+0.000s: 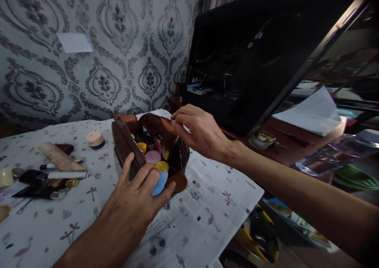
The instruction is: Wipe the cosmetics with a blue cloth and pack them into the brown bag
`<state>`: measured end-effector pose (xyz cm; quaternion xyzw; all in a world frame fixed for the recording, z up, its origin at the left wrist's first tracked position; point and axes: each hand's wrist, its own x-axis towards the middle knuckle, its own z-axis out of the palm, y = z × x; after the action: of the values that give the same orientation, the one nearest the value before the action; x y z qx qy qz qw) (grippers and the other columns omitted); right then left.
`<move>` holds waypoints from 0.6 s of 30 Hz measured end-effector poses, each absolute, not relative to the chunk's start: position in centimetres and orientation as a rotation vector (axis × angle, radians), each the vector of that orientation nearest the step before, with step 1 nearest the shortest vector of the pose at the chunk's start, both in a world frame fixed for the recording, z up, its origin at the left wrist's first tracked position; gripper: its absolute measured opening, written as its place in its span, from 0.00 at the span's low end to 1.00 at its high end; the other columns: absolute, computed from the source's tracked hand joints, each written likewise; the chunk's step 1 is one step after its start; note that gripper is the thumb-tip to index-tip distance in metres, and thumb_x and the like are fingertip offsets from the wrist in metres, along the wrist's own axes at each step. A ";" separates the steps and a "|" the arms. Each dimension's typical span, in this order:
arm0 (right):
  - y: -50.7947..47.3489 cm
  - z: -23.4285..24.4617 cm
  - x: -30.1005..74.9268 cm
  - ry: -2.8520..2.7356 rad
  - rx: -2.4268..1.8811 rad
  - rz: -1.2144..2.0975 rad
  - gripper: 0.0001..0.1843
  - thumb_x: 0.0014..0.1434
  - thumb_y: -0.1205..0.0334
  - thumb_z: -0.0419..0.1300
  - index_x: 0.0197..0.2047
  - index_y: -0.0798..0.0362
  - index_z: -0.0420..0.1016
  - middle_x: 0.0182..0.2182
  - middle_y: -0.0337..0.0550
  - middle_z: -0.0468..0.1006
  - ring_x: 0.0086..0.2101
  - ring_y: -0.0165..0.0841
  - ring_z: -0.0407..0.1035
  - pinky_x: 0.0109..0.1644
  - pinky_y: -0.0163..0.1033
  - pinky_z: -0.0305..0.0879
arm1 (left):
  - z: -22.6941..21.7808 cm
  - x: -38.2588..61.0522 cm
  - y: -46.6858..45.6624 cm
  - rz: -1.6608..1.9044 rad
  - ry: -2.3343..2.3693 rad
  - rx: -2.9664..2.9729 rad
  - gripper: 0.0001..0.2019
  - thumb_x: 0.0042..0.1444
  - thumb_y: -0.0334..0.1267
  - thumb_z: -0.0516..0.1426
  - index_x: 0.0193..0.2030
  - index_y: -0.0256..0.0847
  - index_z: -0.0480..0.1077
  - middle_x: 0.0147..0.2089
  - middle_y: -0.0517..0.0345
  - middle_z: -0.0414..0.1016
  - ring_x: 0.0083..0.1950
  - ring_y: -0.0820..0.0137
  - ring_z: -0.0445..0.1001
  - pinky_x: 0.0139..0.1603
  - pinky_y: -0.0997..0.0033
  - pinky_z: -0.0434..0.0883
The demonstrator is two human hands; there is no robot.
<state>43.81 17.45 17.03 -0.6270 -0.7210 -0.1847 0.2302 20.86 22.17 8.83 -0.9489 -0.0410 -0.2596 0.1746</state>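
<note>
A brown cosmetic bag (126,148) stands unzipped on the cloth-covered table. Inside it lie a pink round item (153,157), yellow round pieces (162,166) and darker items that I cannot make out. My left hand (137,189) is at the bag's near side, its index finger against the left wall. Between its other fingers and thumb is a small blue soft-looking piece (160,184), just over the opening. My right hand (201,131) grips the bag's right rim with fingers and thumb, holding that side back. Its fingertips are partly hidden behind the rim.
Left of the bag lie a beige tube (62,156), a round cream jar (95,139) and several other cosmetics on the patterned tablecloth (207,216). A large black screen (237,62) leans at the right. Behind the right arm are a gold-lidded jar (262,139) and clear plastic trays (337,153).
</note>
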 end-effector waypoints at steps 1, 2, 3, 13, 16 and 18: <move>17.4 17.3 43.8 -1.969 -1.716 -0.522 0.18 0.69 0.63 0.48 0.32 0.55 0.76 0.36 0.49 0.77 0.41 0.38 0.70 0.49 0.43 0.65 | 8.8 20.9 22.2 -0.734 -0.108 -2.690 0.23 0.57 0.27 0.55 0.58 0.50 0.70 0.48 0.49 0.72 0.59 0.57 0.67 0.67 0.30 0.54; 17.3 17.6 43.7 -1.947 -1.709 -0.532 0.18 0.69 0.64 0.48 0.31 0.55 0.75 0.36 0.49 0.76 0.40 0.38 0.70 0.47 0.42 0.65 | 8.8 20.9 22.2 -0.735 -0.094 -2.689 0.23 0.57 0.27 0.55 0.58 0.50 0.70 0.48 0.49 0.72 0.59 0.56 0.67 0.67 0.30 0.54; 17.3 17.9 43.6 -1.921 -1.702 -0.537 0.18 0.68 0.64 0.48 0.30 0.54 0.74 0.35 0.48 0.76 0.39 0.37 0.69 0.46 0.41 0.65 | 8.7 21.0 22.2 -0.737 -0.085 -2.690 0.23 0.56 0.26 0.55 0.58 0.50 0.70 0.48 0.49 0.72 0.59 0.56 0.67 0.67 0.30 0.53; 19.1 16.2 43.0 -1.886 -1.643 -0.465 0.17 0.69 0.65 0.49 0.29 0.55 0.71 0.31 0.45 0.72 0.35 0.33 0.66 0.41 0.38 0.59 | 8.7 20.9 22.4 -0.712 -0.067 -2.687 0.24 0.55 0.28 0.54 0.59 0.50 0.70 0.50 0.48 0.72 0.59 0.55 0.67 0.67 0.30 0.51; 19.3 15.5 43.0 -1.928 -1.607 -0.447 0.18 0.69 0.64 0.49 0.30 0.56 0.72 0.32 0.46 0.72 0.35 0.34 0.64 0.40 0.38 0.58 | 8.7 21.0 22.4 -0.729 -0.043 -2.690 0.25 0.54 0.28 0.54 0.59 0.49 0.70 0.49 0.48 0.73 0.60 0.55 0.66 0.68 0.30 0.49; 19.3 15.4 43.0 -1.918 -1.599 -0.444 0.18 0.70 0.64 0.49 0.30 0.56 0.73 0.31 0.45 0.72 0.34 0.34 0.64 0.39 0.38 0.58 | 8.8 21.1 22.4 -0.740 -0.043 -2.703 0.25 0.54 0.28 0.54 0.58 0.49 0.71 0.49 0.48 0.73 0.60 0.55 0.67 0.69 0.31 0.49</move>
<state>43.02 19.28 15.36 -0.6017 -0.7220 -0.1672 0.2980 21.05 22.38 8.76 -0.9505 -0.0152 -0.2604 0.1686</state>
